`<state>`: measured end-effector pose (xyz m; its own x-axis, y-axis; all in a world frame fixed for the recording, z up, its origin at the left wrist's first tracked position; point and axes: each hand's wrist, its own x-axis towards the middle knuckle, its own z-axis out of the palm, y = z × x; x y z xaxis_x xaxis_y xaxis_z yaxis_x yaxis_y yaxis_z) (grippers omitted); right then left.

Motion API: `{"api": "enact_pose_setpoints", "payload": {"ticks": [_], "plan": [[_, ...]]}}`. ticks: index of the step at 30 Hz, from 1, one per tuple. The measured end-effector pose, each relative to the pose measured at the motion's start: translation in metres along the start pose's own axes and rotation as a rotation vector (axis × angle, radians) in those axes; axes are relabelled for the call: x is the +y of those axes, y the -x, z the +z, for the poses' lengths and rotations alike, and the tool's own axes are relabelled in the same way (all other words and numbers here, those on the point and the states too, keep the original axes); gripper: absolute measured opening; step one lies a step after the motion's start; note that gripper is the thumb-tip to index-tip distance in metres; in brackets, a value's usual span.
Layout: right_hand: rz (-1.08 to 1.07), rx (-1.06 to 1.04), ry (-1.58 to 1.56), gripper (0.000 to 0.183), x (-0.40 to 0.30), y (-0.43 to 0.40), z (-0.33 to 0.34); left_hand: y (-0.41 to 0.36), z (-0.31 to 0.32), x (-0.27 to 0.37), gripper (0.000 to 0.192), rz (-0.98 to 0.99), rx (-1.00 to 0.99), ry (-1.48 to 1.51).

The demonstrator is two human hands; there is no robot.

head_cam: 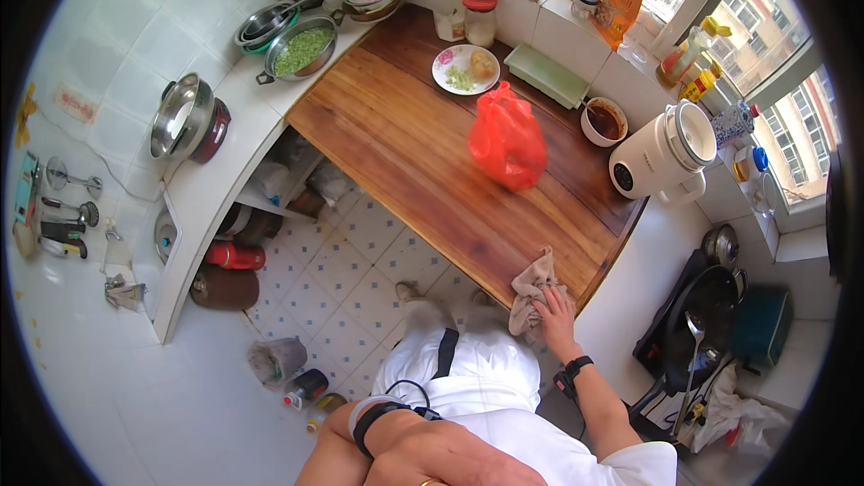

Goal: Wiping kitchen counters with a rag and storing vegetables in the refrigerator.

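Observation:
My right hand (557, 319) presses down on a crumpled beige cloth (533, 290) at the near right corner of the wooden tabletop (398, 121), fingers spread over its folds. Close to the camera, at the bottom of the picture, my left hand (452, 452) shows its back; the fingers are mostly cut off by the lower rim. Farther in on the tabletop stands a knotted red plastic bag (507, 138), its contents hidden. Behind the bag a plate (449, 77) carries chopped green pieces and a round yellowish-brown food item.
Along the wall are a red-lidded jar (480, 17), a pale green tray (547, 74), a bowl of dark red sauce (604, 121) and a cream appliance (661, 148). A black wok (698, 324) with a spatula sits at right. A pan of chopped greens (304, 50) stands on the left counter.

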<state>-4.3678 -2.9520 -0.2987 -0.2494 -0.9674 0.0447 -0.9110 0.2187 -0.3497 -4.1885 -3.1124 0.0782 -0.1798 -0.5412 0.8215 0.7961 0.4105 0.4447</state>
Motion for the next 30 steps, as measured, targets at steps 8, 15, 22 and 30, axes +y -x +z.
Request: {"api": "enact_pose_setpoints", "payload": {"ticks": [8,15,22,30], "plan": [[-0.155,0.076,-0.052,0.033,-0.038,-0.129,0.048,-0.004,-0.032,0.001,0.008,0.096,-0.035,-0.081],[-0.175,0.085,-0.109,0.034,-0.098,-0.223,0.083,0.009,-0.025,0.003,0.023,0.181,0.401,-0.237],[-0.348,-0.012,-0.082,0.027,-0.109,-0.196,0.081,-0.013,-0.047,0.02,0.013,-0.343,0.103,-0.277],[-0.288,-0.154,0.011,0.027,-0.065,-0.079,0.001,0.001,-0.083,0.003,0.03,-0.677,-0.298,-0.415]]}}
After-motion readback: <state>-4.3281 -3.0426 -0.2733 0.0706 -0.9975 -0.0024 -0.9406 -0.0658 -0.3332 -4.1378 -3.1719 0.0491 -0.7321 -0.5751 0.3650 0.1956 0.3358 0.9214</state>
